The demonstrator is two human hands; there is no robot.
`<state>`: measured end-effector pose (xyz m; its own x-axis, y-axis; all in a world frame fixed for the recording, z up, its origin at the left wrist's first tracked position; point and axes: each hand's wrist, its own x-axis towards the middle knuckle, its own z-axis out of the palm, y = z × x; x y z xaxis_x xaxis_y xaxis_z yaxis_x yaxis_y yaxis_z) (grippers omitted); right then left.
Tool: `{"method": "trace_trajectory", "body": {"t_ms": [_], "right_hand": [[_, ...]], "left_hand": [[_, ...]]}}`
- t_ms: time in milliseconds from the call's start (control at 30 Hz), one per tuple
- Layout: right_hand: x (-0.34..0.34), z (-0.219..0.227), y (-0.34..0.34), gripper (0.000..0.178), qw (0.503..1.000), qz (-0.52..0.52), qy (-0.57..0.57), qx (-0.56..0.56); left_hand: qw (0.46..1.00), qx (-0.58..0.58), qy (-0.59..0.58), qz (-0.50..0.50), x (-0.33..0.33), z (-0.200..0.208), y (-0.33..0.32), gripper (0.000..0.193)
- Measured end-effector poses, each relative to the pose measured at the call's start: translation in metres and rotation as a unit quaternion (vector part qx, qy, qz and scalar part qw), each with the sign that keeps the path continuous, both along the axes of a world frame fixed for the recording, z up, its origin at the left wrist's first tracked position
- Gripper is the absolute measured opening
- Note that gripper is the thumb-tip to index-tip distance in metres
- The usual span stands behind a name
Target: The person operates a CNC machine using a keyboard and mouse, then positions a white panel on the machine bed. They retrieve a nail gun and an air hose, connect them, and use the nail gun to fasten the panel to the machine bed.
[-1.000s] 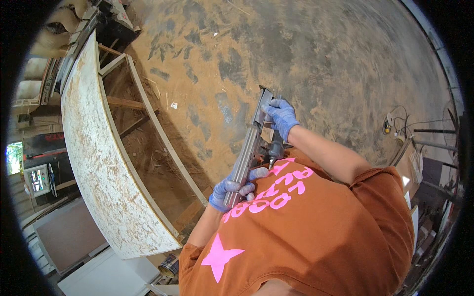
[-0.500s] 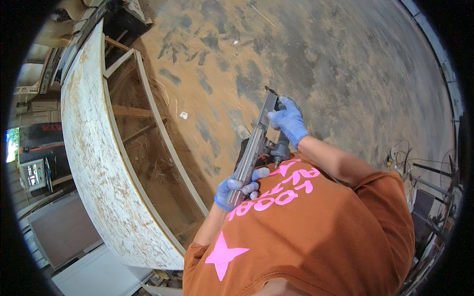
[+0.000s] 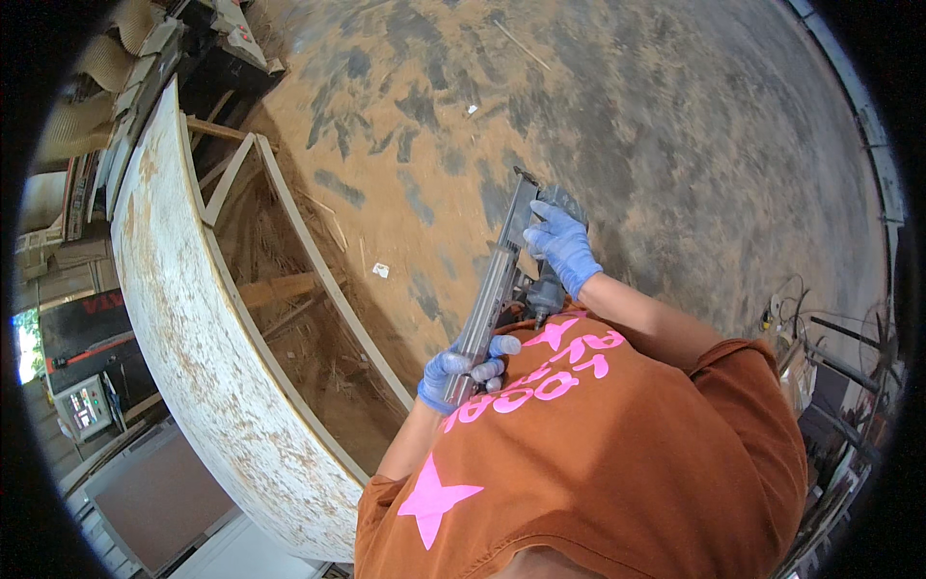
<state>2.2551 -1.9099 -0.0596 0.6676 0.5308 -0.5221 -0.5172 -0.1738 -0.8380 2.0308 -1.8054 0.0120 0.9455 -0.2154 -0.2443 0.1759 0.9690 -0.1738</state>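
A grey and black nail gun (image 3: pixel 485 304) is held slantwise in front of my chest, its long metal magazine running from lower left to upper right. My left hand (image 3: pixel 448 378), in a pale blue glove, is closed around the magazine's lower end. My right hand (image 3: pixel 567 253), gloved the same way, grips the tool's dark body near the upper end, with fingers lying against the metal. The palm side of the right hand and part of the gun's body are hidden behind the glove.
To my left stands a long table with a worn white top (image 3: pixel 212 357) and a wooden frame (image 3: pixel 299 232) along its side. The floor (image 3: pixel 675 145) is dusty with sawdust and carries small scraps. A control panel (image 3: pixel 85 409) is at far left; metal rods (image 3: pixel 844 352) and wires lie at right.
The view has turned a little, so table and floor scraps sit lower in it. Both hands keep their hold on the nail gun, which has barely moved.
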Motion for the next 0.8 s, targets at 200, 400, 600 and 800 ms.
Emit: {"method": "trace_trajectory", "body": {"t_ms": [200, 400, 600, 800], "right_hand": [[0.110, 0.005, 0.074, 0.040, 0.997, -0.059, 0.048, 0.001], [0.227, 0.019, 0.137, 0.040, 0.998, -0.044, -0.031, -0.036], [0.305, 0.026, 0.185, 0.029, 0.919, -0.067, 0.381, 0.082], [0.349, -0.009, 0.270, 0.026, 0.943, -0.052, 0.328, 0.036]], "left_hand": [[0.999, 0.040, 0.018, -0.022, 0.104, -0.015, 0.074, 0.079], [1.000, 0.002, -0.014, -0.007, 0.212, -0.014, 0.124, 0.075], [0.998, -0.059, -0.015, 0.025, 0.286, -0.011, 0.166, 0.075], [0.999, -0.035, 0.023, 0.029, 0.353, -0.002, 0.235, 0.080]]}}
